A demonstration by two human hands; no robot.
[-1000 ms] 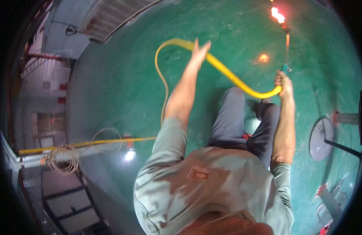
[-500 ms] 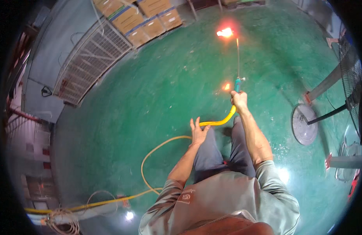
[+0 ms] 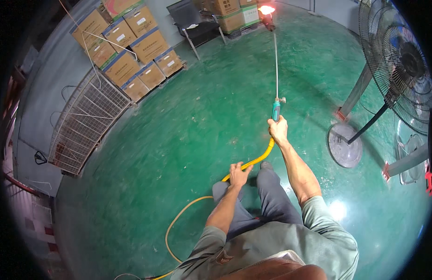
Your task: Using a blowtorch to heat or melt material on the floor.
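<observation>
My right hand [image 3: 278, 129] is closed round the lower end of a gas torch with a teal handle [image 3: 276, 111]. From the handle a long thin metal tube [image 3: 276, 65] points away from me, with a small valve knob [image 3: 283, 100] at its base. Beyond the tube's tip, a bright orange-red flame [image 3: 266, 10] glows over a dark burner head [image 3: 269, 23]. A yellow hose [image 3: 262, 157] runs from the handle back to my left hand [image 3: 239, 174], whose fingers and thumb curl round it near my left knee. Past that hand, the hose [image 3: 173, 228] loops over the floor.
Stacked cartons [image 3: 149, 45] and a metal mesh panel [image 3: 85, 122] line the left wall. At the back stands a black chair [image 3: 193, 23], near more boxes [image 3: 231, 21]. To the right, a standing fan [image 3: 403, 65] has a round grey base [image 3: 345, 156], close to metal posts [image 3: 356, 95].
The view has tilted up and moved forward, bringing the chair and whole fan into sight. My left hand's spread fingers have drawn in round the hose. The flame now appears farther off.
</observation>
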